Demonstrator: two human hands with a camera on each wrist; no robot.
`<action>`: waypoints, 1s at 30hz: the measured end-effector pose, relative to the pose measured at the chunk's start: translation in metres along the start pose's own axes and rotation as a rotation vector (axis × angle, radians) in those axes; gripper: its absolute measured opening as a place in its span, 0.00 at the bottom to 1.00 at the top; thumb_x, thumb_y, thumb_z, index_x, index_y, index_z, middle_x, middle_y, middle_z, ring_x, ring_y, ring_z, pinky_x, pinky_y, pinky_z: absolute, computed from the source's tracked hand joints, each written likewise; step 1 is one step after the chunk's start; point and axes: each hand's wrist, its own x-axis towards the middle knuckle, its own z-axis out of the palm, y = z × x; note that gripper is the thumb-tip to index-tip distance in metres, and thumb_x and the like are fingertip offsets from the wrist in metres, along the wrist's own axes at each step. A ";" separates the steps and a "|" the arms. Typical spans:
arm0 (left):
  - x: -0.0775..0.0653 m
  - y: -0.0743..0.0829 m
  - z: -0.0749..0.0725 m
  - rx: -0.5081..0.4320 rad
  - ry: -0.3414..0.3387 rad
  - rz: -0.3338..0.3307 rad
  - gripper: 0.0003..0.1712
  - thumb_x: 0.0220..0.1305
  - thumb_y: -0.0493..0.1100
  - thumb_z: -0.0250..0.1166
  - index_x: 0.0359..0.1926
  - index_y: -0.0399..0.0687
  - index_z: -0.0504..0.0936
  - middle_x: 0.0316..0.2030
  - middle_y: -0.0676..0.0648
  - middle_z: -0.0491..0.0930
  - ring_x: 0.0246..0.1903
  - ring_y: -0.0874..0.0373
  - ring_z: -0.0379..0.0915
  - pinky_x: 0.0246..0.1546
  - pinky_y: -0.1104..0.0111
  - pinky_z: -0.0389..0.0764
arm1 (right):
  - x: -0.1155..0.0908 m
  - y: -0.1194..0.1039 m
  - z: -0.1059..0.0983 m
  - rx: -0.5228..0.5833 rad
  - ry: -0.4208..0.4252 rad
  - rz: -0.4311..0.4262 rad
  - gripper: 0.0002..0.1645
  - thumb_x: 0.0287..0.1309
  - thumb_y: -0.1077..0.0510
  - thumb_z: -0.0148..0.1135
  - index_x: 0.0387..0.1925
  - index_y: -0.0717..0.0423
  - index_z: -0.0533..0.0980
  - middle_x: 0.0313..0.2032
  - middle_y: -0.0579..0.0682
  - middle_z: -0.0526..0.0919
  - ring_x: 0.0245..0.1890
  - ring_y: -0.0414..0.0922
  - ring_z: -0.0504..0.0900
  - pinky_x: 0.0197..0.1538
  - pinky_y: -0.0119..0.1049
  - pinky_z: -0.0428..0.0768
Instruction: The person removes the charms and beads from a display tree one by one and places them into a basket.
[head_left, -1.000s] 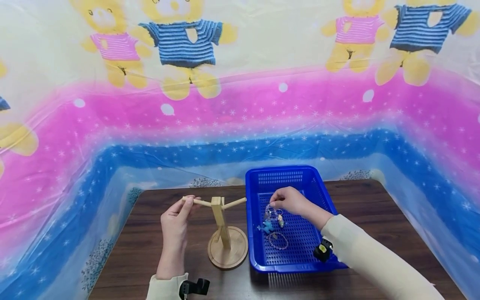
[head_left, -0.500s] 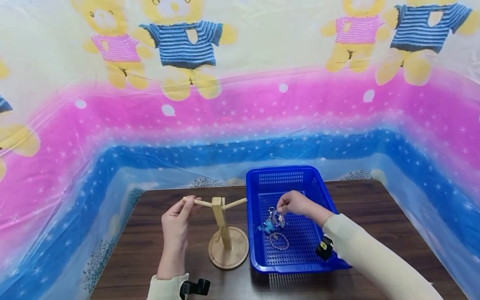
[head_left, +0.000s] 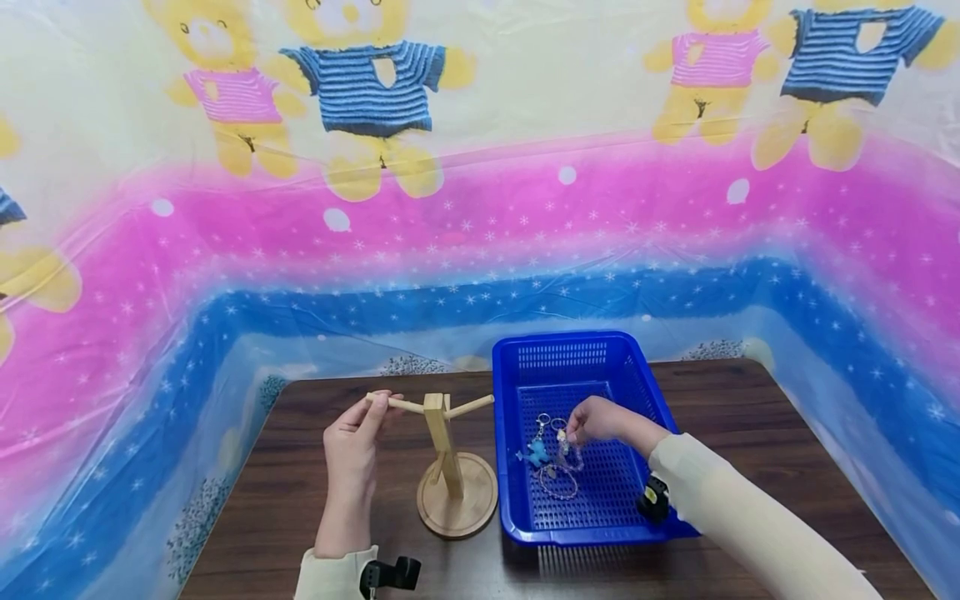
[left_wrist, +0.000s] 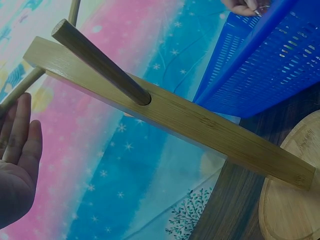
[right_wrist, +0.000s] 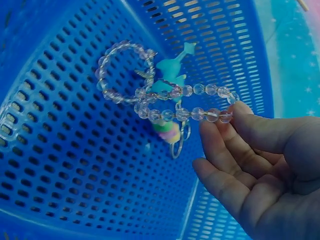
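Observation:
In the head view my left hand (head_left: 352, 446) holds the left arm of a wooden stand (head_left: 439, 433) between thumb and fingers. My right hand (head_left: 603, 419) is inside a blue plastic basket (head_left: 512, 508). Its thumb and fingertips pinch a clear-and-pink beaded bracelet (right_wrist: 198, 114), which hangs down over the other things. A second beaded bracelet (right_wrist: 102, 70) lies on the basket floor. Beside it is a blue animal keychain (head_left: 537, 453). A keychain with a small green, pink and yellow figure (right_wrist: 170, 134) is partly hidden behind the held bracelet in the right wrist view.
The stand's round base (head_left: 480, 508) is close to the basket's left wall. Another peg (left_wrist: 102, 62) juts from its post. Both stand on a dark wooden table (head_left: 720, 400), with a printed cloth (head_left: 480, 242) hanging behind and at the sides.
My right hand has moved right and towards me with the bracelet, which has come away from beside the blue keychain's ring. The left hand and the stand stay in place.

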 end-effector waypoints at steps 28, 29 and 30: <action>0.001 0.000 -0.001 -0.033 -0.013 -0.003 0.16 0.72 0.33 0.62 0.33 0.58 0.90 0.29 0.59 0.91 0.30 0.70 0.88 0.42 0.78 0.87 | 0.018 0.030 0.001 0.032 0.013 0.142 0.09 0.65 0.71 0.59 0.31 0.66 0.84 0.31 0.55 0.89 0.32 0.44 0.84 0.38 0.36 0.84; 0.001 0.000 0.000 -0.034 -0.014 -0.003 0.16 0.72 0.33 0.62 0.33 0.57 0.90 0.29 0.59 0.91 0.30 0.70 0.88 0.42 0.78 0.87 | 0.018 0.031 0.001 0.038 0.016 0.151 0.10 0.64 0.71 0.58 0.31 0.66 0.84 0.31 0.55 0.89 0.32 0.44 0.84 0.37 0.36 0.83; 0.001 0.000 0.000 -0.029 -0.015 0.000 0.16 0.72 0.33 0.62 0.33 0.58 0.90 0.29 0.59 0.91 0.31 0.70 0.88 0.42 0.77 0.87 | 0.019 0.032 0.002 0.046 0.018 0.161 0.10 0.65 0.72 0.58 0.31 0.66 0.84 0.31 0.55 0.89 0.32 0.44 0.84 0.38 0.37 0.83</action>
